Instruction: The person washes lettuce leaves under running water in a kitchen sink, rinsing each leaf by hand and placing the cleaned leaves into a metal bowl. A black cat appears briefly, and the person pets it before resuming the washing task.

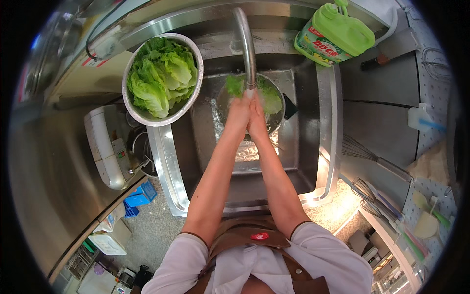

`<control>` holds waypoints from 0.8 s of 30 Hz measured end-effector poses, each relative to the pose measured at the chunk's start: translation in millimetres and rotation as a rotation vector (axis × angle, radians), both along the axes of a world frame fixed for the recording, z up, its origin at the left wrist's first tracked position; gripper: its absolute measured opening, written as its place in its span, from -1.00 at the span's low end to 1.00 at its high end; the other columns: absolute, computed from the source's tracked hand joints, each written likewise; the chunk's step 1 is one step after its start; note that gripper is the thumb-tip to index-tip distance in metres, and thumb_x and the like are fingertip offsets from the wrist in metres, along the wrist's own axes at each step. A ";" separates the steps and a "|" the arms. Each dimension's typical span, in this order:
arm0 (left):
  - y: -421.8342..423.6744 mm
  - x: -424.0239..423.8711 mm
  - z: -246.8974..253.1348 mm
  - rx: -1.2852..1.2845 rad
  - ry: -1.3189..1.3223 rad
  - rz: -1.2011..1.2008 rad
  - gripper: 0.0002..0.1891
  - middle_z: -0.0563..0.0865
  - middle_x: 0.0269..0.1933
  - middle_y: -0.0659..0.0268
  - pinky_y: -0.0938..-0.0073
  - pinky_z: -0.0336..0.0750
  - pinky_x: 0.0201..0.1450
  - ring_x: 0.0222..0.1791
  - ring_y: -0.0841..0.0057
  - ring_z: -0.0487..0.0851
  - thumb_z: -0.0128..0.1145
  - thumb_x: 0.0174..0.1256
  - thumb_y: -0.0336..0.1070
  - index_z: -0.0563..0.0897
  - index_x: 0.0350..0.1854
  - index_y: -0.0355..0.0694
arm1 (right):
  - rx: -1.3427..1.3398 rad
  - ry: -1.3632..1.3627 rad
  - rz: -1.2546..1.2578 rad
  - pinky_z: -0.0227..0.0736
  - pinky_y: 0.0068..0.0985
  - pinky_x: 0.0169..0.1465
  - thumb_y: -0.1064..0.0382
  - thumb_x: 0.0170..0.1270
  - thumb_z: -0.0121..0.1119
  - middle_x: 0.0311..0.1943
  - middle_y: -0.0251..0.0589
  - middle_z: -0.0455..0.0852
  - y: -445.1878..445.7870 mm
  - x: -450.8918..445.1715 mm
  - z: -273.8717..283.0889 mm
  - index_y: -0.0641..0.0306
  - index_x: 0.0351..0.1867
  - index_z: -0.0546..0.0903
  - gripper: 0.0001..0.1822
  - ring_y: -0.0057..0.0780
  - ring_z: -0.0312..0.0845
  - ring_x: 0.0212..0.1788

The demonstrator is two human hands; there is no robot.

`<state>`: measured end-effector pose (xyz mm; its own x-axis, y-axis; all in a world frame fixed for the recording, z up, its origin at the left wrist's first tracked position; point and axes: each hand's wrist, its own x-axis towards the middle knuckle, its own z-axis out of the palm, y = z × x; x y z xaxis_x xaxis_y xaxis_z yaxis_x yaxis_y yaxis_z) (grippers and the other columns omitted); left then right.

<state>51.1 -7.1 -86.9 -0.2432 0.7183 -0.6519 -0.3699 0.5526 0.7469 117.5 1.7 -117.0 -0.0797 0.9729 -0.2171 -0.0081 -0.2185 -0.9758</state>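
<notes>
In the stainless steel sink (253,183) stands a round metal bowl (282,123) with water and green lettuce (271,99) in it. The curved faucet (249,47) runs above it. My left hand (238,112) and my right hand (257,114) are together right under the spout, over the bowl, in the stream of water. Lettuce shows on both sides of them; whether the fingers hold a leaf cannot be made out. A second metal bowl (200,70), heaped with lettuce leaves (161,77), rests on the sink's rim at the upper left.
A green detergent jug (334,35) stands at the sink's back right corner. Left of the sink is a white kitchen appliance (108,147). Whisks (374,158) and a cleaver (396,46) hang along the right wall. A dark triangular piece (290,106) lies beside the bowl in the sink.
</notes>
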 end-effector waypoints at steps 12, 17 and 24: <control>-9.9 13.0 0.8 0.318 1.050 -0.507 -0.39 0.33 0.32 -0.26 0.01 0.00 0.46 0.38 -0.11 0.22 -0.21 0.47 0.02 0.43 0.18 -0.56 | -0.629 1.121 -0.105 0.37 -0.36 0.20 -0.24 0.47 -0.20 0.16 -0.23 0.52 -6.8 10.9 -1.9 0.12 0.29 0.37 -0.41 -0.36 0.46 0.10; -10.6 7.4 9.9 0.240 0.802 -0.567 -0.46 0.33 0.36 -0.14 0.09 0.08 0.44 0.39 -0.07 0.23 -0.20 0.47 -0.12 0.32 0.32 -0.46 | -0.721 1.059 -0.199 0.39 -0.38 0.19 -0.19 0.50 -0.23 0.07 -0.22 0.58 -3.1 9.5 22.6 0.16 0.16 0.47 -0.47 -0.34 0.50 0.07; -14.3 21.0 2.9 0.364 0.666 -0.306 -0.48 0.37 0.33 -0.12 0.22 0.14 0.42 0.38 -0.03 0.26 -0.03 0.37 -0.27 0.34 0.35 -0.34 | -0.577 0.951 -0.170 0.44 -0.33 0.11 -0.30 0.47 -0.34 -0.03 -0.24 0.61 46.2 15.7 -4.2 0.19 0.09 0.50 -0.37 -0.32 0.52 -0.02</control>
